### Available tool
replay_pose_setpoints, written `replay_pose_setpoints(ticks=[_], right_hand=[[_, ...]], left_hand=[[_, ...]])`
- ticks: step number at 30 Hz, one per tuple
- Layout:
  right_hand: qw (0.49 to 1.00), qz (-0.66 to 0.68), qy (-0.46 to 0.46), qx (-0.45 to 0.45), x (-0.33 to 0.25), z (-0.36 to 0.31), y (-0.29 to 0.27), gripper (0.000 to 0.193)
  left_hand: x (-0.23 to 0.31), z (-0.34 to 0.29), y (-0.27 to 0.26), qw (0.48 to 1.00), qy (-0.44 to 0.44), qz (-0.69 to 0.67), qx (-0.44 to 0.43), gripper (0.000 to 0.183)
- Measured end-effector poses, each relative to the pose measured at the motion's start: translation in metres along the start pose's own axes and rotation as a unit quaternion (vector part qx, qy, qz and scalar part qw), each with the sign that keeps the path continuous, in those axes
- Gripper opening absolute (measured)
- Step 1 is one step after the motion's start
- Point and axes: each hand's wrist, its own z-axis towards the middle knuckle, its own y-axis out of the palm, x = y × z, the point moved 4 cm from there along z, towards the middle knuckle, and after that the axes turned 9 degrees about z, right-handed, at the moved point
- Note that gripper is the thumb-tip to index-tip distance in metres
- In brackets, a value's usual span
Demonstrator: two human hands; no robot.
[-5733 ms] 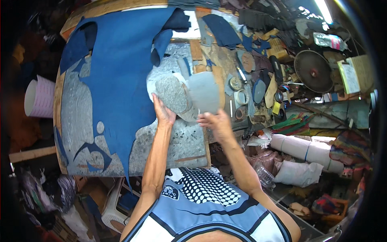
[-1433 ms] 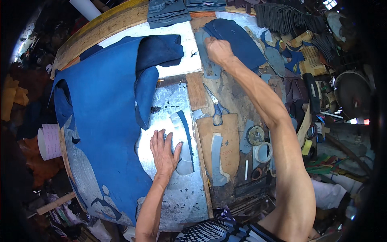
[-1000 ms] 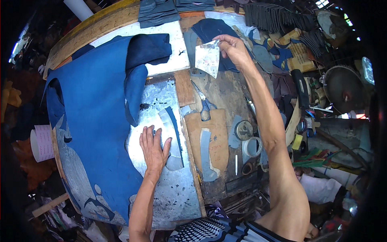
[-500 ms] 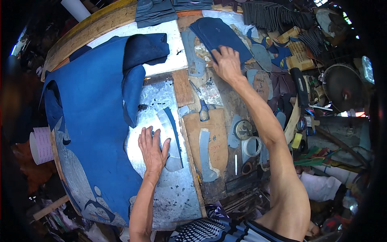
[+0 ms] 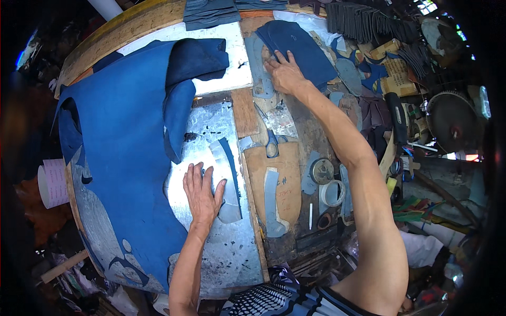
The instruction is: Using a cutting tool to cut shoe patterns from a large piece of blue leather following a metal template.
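Observation:
My left hand (image 5: 202, 197) lies flat with fingers spread on a shiny metal sheet (image 5: 232, 263). Just right of it is a curved grey template (image 5: 223, 176), with a dark blue leather strip (image 5: 232, 163) showing along its right edge. My right arm reaches far forward. My right hand (image 5: 287, 73) rests with fingers stretched out at the near left edge of a pile of dark blue leather pieces (image 5: 305, 50); the underside of its fingers is hidden. A large blue leather hide (image 5: 124, 126) covers the board left of my left hand, its far right part folded over.
Blue-handled scissors (image 5: 271, 143) lie on a brown template (image 5: 292, 181) beside another curved grey template (image 5: 271, 203). Close by are a round tin (image 5: 322, 171), a tape roll (image 5: 331, 193) and a white stick (image 5: 310, 216). Stacked dark pieces (image 5: 363, 23) and a fan (image 5: 456, 122) are at right.
My right hand has shifted left across the dark blue leather pile to its edge. The left hand stays on the metal sheet. The whole view has shifted slightly.

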Motion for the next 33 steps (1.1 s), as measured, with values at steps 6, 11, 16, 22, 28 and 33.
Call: replay_pose_setpoints(ticks=[6, 11, 16, 22, 28, 33], right_hand=[[0.995, 0.059, -0.051, 0.057, -0.010, -0.047, 0.007, 0.057], [0.992, 0.091, -0.068, 0.062, -0.024, -0.077, 0.014, 0.055], [0.982, 0.177, -0.072, 0.005, -0.029, -0.087, 0.000, 0.054], [0.972, 0.199, 0.084, 0.095, -0.016, -0.049, -0.015, 0.044], [0.975, 0.151, 0.154, -0.050, -0.024, -0.014, -0.009, 0.043], [0.981, 0.091, 0.136, -0.105, -0.043, -0.007, -0.019, 0.035]], left_hand=[[0.001, 0.000, 0.001, 1.000, 0.004, -0.004, 0.002, 0.045], [-0.001, 0.000, -0.001, 1.000, 0.003, 0.002, 0.007, 0.044], [-0.003, 0.001, 0.000, 1.000, 0.003, -0.001, 0.005, 0.044], [0.002, 0.000, 0.005, 1.000, 0.004, -0.005, 0.011, 0.045], [0.000, -0.001, 0.003, 1.000, 0.002, -0.002, 0.018, 0.046], [-0.002, -0.004, 0.001, 1.000, 0.004, 0.002, 0.019, 0.044]])
